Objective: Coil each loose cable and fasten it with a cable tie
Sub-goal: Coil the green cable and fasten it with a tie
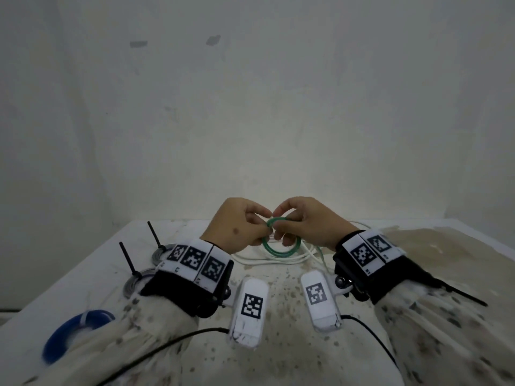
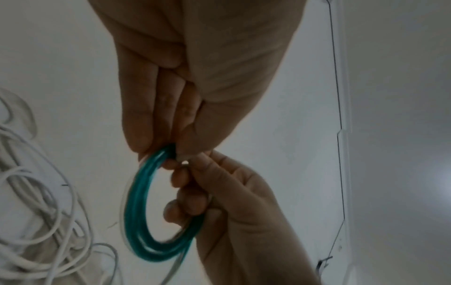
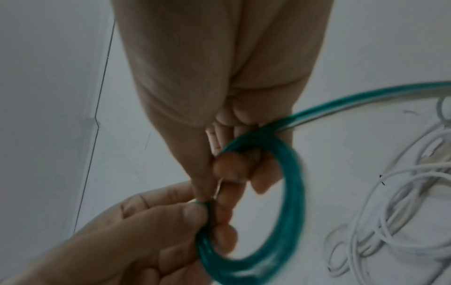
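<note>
No words, brands or numbers are showing clearly enough to be read. The only signs are black-and-white square code markers: 3 are sitting on the white band of the left wristband (image 1: 192, 259), 2 are showing on the right wristband (image 1: 370, 250), and 1 is sitting on each of the 2 white camera housings, the left one (image 1: 249, 309) and the right one (image 1: 320, 298). Tiny dark characters are sitting beside the wristband markers, but they are staying too small and blurred to make out.
</note>
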